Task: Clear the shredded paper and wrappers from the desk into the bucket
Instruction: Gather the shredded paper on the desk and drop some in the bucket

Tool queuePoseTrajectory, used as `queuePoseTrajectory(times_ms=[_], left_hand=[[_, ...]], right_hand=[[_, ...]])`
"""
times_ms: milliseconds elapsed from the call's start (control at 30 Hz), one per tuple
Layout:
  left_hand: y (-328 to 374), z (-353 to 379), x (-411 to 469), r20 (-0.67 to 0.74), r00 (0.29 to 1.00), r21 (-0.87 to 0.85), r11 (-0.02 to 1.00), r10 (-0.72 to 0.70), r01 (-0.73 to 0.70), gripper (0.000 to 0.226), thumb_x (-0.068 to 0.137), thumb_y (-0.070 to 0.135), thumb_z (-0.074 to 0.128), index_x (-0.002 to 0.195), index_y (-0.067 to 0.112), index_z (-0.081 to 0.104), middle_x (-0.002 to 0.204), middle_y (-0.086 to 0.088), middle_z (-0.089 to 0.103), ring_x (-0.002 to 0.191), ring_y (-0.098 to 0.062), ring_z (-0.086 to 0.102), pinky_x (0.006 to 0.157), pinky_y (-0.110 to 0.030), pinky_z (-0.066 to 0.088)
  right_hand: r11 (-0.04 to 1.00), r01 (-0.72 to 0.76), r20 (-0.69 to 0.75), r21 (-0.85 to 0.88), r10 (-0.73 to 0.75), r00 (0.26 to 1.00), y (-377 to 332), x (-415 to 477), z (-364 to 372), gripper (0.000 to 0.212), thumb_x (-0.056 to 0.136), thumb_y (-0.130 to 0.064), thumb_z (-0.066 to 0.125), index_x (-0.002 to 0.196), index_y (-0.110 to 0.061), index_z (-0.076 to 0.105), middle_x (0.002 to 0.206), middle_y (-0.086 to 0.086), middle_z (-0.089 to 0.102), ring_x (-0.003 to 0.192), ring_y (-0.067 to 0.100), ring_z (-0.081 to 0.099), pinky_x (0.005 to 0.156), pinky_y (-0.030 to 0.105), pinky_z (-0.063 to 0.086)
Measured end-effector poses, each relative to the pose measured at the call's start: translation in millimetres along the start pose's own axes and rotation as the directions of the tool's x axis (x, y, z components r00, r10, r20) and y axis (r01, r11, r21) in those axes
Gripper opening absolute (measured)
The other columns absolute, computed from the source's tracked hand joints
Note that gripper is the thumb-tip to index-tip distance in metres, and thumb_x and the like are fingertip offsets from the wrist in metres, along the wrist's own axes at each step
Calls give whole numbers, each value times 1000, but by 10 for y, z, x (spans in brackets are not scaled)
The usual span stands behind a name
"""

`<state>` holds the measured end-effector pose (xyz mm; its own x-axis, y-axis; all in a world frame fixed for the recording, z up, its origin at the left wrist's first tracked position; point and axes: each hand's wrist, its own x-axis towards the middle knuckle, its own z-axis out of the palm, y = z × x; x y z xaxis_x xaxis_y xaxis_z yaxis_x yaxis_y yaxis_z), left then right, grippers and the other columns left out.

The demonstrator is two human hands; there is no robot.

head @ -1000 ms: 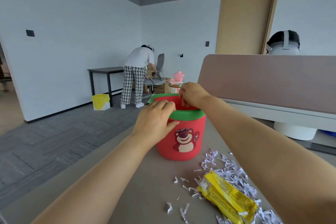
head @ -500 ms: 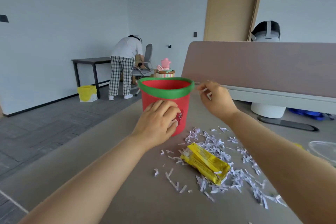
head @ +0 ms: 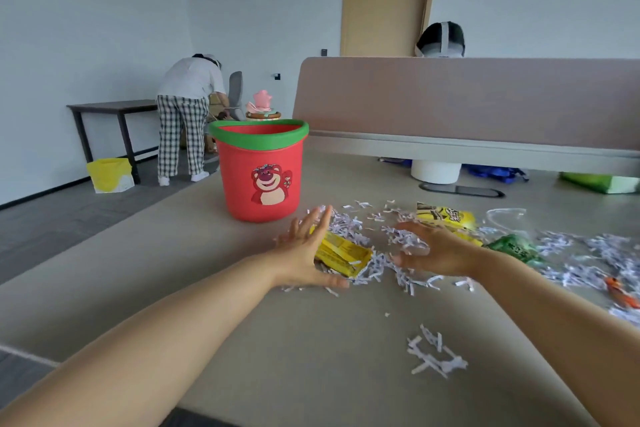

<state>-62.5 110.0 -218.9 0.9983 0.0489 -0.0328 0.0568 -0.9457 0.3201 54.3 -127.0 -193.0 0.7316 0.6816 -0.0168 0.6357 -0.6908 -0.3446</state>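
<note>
both hands flat-open on the desk (head: 311, 340): left hand (head: 304, 253) & right hand (head: 436, 250), fingers spread, flank a yellow wrapper (head: 341, 251) in shredded paper (head: 398, 239). red bucket (head: 261, 170) (bear print) upright just beyond, near desk's left edge; bare desk nearer the camera. wrapper text unreadable.

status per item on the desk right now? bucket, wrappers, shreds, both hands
Red bucket: upright on the desk, untouched.
Yellow wrapper: flat on the desk, between the hands.
Second yellow wrapper: on the desk, beyond the right hand.
Green wrapper: on the desk.
Shredded paper: scattered on the desk.
Left hand: open, edge on the desk beside the pile.
Right hand: open, cupped over the shreds.
</note>
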Motion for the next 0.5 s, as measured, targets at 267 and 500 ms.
queuePoseTrajectory(times_ms=[267, 500], left_hand=[[318, 154, 486, 96, 994, 129, 990, 44, -57, 81, 68, 76, 51, 139, 47, 24, 153, 8, -30, 136, -32, -36, 113, -62, -2], [184, 52, 794, -20, 999, 139, 989, 43, -40, 100, 26, 99, 27, 98, 31, 42, 154, 7, -26, 135, -35, -37, 112, -66, 7]], right_hand=[[987, -5, 106, -158, 22, 994, 434, -570, 8, 108, 53, -78, 60, 139, -52, 0, 156, -17, 1, 144, 18, -10, 117, 56, 5], [984, 66, 42, -166, -59, 997, 284, -166, 124, 102, 61, -75, 58, 141, -46, 2, 157, -14, -8, 144, 18, -14, 118, 53, 10]])
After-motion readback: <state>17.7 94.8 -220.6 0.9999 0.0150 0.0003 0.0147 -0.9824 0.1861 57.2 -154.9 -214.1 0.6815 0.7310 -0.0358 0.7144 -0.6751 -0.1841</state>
